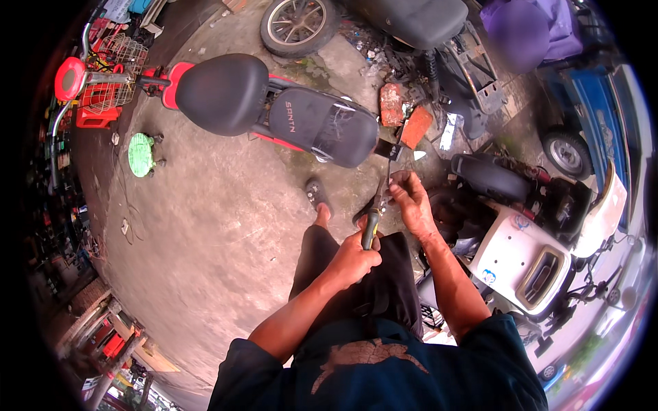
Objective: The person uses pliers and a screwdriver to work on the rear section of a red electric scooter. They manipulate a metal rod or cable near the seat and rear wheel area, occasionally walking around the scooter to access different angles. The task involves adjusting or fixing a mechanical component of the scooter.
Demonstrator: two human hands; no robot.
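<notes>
My left hand [355,257] is wrapped round the black-and-yellow handle of what look like pliers [371,229], their metal end pointing away from me. Just right of that metal end, my right hand [412,204] is closed, thumb against fingers. It pinches a thin dark strand [390,171] running up toward the tail of the red-and-black electric scooter [327,127]. What exactly lies between those fingertips is too small to make out. A small dark plate [389,150] sticks out behind the scooter's rear seat.
Two bricks [417,127] lie beside the scooter's tail amid debris. At right sit a loose wheel [490,177] and a white scooter body [522,257]. A partly stripped black scooter [418,24] stands at the back. A green round stool [142,155] is at left.
</notes>
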